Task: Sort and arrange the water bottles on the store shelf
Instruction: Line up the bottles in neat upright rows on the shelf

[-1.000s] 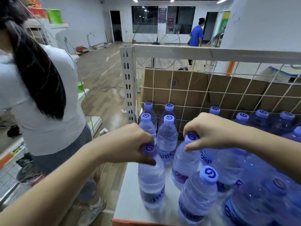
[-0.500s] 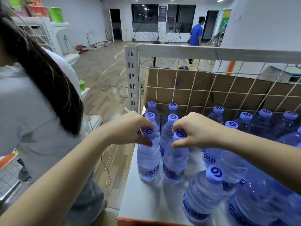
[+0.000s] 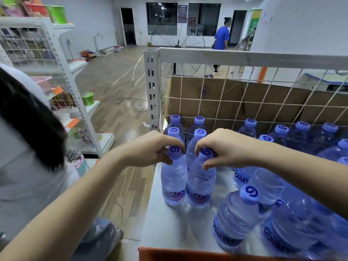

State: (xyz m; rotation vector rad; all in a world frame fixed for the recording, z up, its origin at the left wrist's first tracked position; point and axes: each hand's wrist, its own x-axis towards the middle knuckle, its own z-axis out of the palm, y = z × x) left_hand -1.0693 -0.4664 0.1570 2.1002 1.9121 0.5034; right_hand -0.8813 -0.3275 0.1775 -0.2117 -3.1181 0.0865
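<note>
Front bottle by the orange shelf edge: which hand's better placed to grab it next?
Right, likely. The right hand pinches the cap of the inner bottle, on the side of the front bottle. The left hand pinches the cap of the outermost bottle and would have to cross the inner one.

Cardboard boxes (image 3: pixel 216 98), floor fan (image 3: pixel 188 41), blue-shirted person (image 3: pixel 221 39) at back; white-shirted person (image 3: pixel 22 176) left.

Head view, close above shelf (image 3: pixel 169 227), facing forward-down.
</note>
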